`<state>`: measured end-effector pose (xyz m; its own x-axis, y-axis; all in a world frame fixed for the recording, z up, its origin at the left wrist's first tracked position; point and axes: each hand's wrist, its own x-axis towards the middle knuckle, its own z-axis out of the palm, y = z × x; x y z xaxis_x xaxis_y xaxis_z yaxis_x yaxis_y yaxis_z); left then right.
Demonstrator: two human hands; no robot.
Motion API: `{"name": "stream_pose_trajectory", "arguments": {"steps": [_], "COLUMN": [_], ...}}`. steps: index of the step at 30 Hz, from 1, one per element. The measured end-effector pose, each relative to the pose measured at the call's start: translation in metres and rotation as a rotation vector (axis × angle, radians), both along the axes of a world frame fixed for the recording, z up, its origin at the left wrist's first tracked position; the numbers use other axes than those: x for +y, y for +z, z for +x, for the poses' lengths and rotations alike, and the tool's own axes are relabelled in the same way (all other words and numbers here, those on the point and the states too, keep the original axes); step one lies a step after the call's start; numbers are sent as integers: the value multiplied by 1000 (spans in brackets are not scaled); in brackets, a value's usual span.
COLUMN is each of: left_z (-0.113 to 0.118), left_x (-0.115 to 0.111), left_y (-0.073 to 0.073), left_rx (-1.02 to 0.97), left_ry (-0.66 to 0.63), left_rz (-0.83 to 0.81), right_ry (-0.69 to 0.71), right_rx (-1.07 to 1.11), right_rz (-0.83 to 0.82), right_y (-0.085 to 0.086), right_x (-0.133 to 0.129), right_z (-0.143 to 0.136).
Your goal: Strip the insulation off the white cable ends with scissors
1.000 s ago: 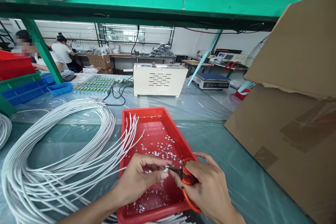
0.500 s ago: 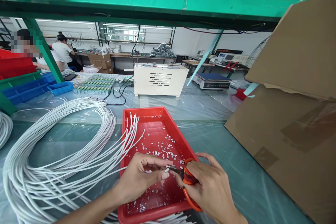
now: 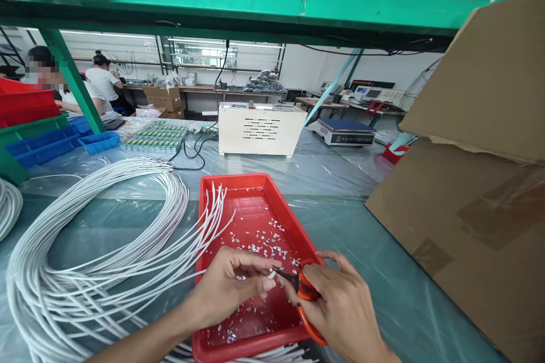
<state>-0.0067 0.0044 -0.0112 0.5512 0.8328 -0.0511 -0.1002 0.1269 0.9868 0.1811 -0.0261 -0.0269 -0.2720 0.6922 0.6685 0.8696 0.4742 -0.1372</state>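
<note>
My plastic-covered workbench [image 3: 340,212], bearing: one coil of white cables [image 3: 29,255], left; one red tray [image 3: 242,204], before me; behind, one slotted cream box [image 3: 260,146], one blue-topped scale [image 3: 346,131], one small blue bin [image 3: 100,143].

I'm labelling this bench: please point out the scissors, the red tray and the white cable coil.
Scissors [image 3: 291,278], head view: on the dark metal blades.
Red tray [image 3: 286,208], head view: on its long right rim.
White cable coil [image 3: 32,264], head view: on the left side of the loop.
</note>
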Motion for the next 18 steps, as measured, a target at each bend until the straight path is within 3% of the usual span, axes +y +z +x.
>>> {"name": "stream_pose_trajectory", "arguments": {"steps": [8,12,14,18], "left_z": [-1,-1,0,4], "left_x": [2,1,-1,-4], "left_y": [1,2,2,0], "left_rx": [26,117,187,371], "left_ry": [-16,23,40,32], "left_rz": [11,111,200,398], "right_ry": [-37,4,39,125], "right_rx": [-33,41,174,520], "right_rz": [121,193,101,-296], "right_y": [-3,-7,-8,-10], "right_x": [-1,0,0,0], "right_z": [1,0,-2,-10]}}
